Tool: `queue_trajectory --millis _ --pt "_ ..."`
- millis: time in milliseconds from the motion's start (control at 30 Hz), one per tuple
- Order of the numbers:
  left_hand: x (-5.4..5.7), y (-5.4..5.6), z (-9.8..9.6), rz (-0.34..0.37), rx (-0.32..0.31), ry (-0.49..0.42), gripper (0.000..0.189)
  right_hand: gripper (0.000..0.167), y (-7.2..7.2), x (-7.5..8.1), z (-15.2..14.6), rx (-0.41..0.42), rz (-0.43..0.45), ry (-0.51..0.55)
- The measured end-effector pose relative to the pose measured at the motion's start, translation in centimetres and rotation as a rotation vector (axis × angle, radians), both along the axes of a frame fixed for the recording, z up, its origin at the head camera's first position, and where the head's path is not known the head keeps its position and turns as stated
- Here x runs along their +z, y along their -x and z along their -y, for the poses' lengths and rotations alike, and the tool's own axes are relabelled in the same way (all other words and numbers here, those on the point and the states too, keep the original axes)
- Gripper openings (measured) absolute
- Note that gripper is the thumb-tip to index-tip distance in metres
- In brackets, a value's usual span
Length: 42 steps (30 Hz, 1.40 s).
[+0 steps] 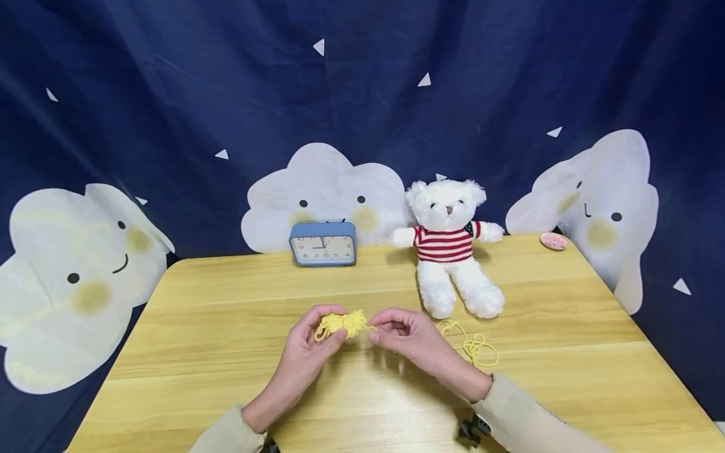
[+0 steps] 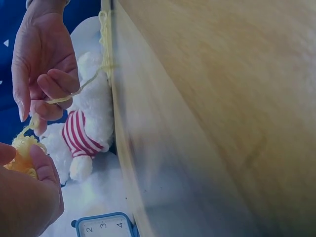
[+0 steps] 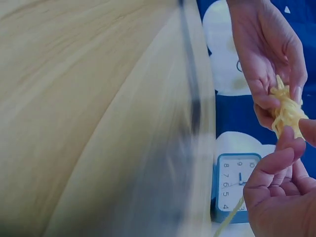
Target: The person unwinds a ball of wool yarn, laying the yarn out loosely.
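Observation:
Between the thumb and fingers of my left hand is a small bundle of yellow yarn, wound thick with loops sticking out. Just to its right, my right hand pinches the strand that comes off the bundle. In the left wrist view the yarn strand runs across the curled fingers of the right hand and on toward the table. Loose yarn lies in tangled loops on the table beyond the right wrist. In the right wrist view the bundle sits between both hands, close to the right fingertips.
A blue alarm clock stands at the back edge of the wooden table. Right of it sits a white teddy bear in a striped shirt. A pink oval item lies at the back right corner. A dark blue curtain with cloud shapes hangs behind.

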<state>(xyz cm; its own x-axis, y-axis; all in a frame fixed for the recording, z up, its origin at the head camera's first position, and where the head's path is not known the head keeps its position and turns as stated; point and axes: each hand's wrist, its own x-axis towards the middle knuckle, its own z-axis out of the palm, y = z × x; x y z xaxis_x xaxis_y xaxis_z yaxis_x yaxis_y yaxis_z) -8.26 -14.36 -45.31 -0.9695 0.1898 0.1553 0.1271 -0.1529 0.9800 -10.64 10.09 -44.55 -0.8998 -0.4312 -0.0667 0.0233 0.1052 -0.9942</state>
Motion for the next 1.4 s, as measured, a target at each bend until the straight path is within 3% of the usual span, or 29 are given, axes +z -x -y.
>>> queue_trajectory --millis 433,933,1200,1400 --pt "0.0 0.0 0.1 0.022 0.029 0.012 0.036 0.022 -0.5 0.6 -0.7 -0.039 -0.116 -0.016" --pt "-0.3 -0.1 0.6 -0.017 0.043 0.009 0.034 0.016 -1.0 1.5 -4.4 -0.197 -0.123 -0.057" --pt "-0.1 -0.3 0.7 0.012 0.069 0.0 0.035 0.013 -1.5 1.5 -6.7 -0.224 -0.165 -0.011" --pt "-0.1 -0.3 1.0 0.032 0.081 0.013 0.034 0.016 -1.9 1.6 -8.5 -0.301 -0.165 -0.059"
